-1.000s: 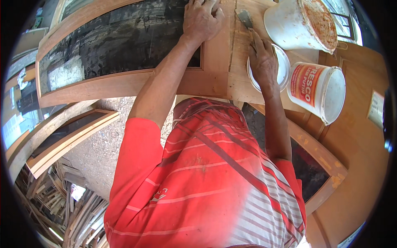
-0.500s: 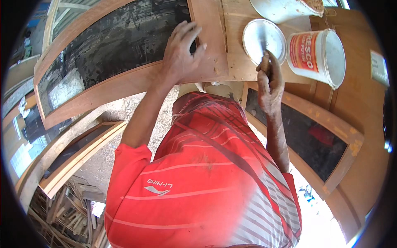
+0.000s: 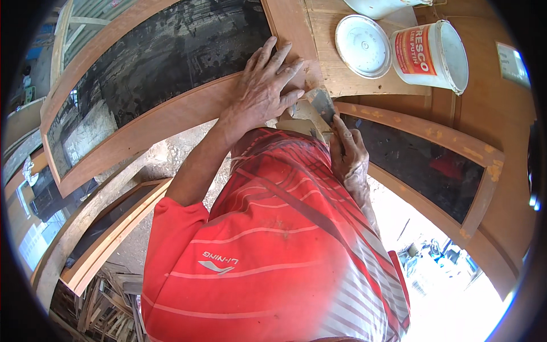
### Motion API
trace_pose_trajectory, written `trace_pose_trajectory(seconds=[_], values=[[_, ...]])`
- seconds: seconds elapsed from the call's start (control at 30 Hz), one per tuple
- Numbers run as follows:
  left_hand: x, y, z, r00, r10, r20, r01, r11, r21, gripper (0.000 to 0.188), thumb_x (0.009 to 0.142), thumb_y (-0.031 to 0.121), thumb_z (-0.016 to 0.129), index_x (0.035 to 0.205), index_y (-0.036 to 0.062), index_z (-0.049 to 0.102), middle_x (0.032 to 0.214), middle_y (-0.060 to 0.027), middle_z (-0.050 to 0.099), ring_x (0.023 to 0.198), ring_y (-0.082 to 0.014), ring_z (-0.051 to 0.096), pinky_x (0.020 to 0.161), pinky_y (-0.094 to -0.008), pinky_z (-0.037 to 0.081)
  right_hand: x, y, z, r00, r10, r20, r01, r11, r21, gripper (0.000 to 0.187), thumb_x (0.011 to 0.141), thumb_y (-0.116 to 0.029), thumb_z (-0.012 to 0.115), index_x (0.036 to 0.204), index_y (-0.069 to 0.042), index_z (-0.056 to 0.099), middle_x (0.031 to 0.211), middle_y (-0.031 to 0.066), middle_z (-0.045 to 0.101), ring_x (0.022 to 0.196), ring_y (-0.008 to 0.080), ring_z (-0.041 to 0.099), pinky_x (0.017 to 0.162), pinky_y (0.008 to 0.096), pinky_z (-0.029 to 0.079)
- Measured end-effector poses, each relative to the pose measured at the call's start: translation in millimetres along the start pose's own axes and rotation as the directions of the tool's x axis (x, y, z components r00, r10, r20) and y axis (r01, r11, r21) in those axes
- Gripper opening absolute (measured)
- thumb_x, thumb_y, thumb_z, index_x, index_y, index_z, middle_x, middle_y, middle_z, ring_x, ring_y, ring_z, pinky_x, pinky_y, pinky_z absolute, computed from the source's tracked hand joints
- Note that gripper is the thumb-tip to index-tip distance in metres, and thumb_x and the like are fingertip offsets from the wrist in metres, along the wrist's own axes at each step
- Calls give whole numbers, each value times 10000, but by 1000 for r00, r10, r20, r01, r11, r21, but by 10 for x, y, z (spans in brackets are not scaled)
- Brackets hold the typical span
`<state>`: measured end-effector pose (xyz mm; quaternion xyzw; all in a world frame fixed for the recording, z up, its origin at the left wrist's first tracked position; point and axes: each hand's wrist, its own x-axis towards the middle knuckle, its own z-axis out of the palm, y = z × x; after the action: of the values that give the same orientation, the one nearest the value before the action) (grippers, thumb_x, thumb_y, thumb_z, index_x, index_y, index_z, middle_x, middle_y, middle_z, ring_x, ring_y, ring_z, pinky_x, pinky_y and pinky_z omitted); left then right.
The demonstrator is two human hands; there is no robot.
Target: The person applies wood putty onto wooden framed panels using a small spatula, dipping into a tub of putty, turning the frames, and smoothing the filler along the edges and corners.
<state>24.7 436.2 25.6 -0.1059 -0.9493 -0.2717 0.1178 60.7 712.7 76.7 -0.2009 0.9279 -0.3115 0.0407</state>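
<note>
left hand (image 3: 266,85): flat, fingers spread, pressing on wooden door frame (image 3: 171,117)
right hand (image 3: 348,157): closed around putty knife (image 3: 321,105), blade on the frame
knife position: just right of left hand's fingertips, touching wood
tub (image 3: 434,54): white, lying on its side, well beyond both hands
lid (image 3: 363,45): beside tub, left

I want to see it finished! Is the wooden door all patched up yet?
Not yet. Tan filler spots already dot the right rail. The right hand is pressing a putty knife onto the frame's middle joint while the left hand lies flat on the wood. The open tub waits nearby.
</note>
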Motion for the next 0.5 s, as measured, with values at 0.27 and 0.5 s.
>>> trace_pose_trajectory(seconds=[0.27, 0.5], values=[[-15, -62, 43, 999, 44, 17, -44, 999, 10, 567, 989, 338, 661, 1511, 133, 578, 1679, -186, 355, 1572, -452, 253, 1226, -612, 303, -73, -167, 196, 994, 91, -57, -94, 994, -53, 424, 975, -110, 714, 1396, -156, 695, 920, 147, 682, 739, 308, 723, 638, 440, 585], [-8, -39, 57, 999, 52, -1, -52, 998, 21, 501, 1002, 268, 607, 1494, 175, 598, 1671, -199, 359, 1550, -478, 284, 1213, -620, 314, 19, -311, 249, 990, 99, -99, -103, 994, -34, 391, 987, -107, 700, 1377, -135, 702, 919, 173, 684, 750, 331, 723, 659, 448, 584]])
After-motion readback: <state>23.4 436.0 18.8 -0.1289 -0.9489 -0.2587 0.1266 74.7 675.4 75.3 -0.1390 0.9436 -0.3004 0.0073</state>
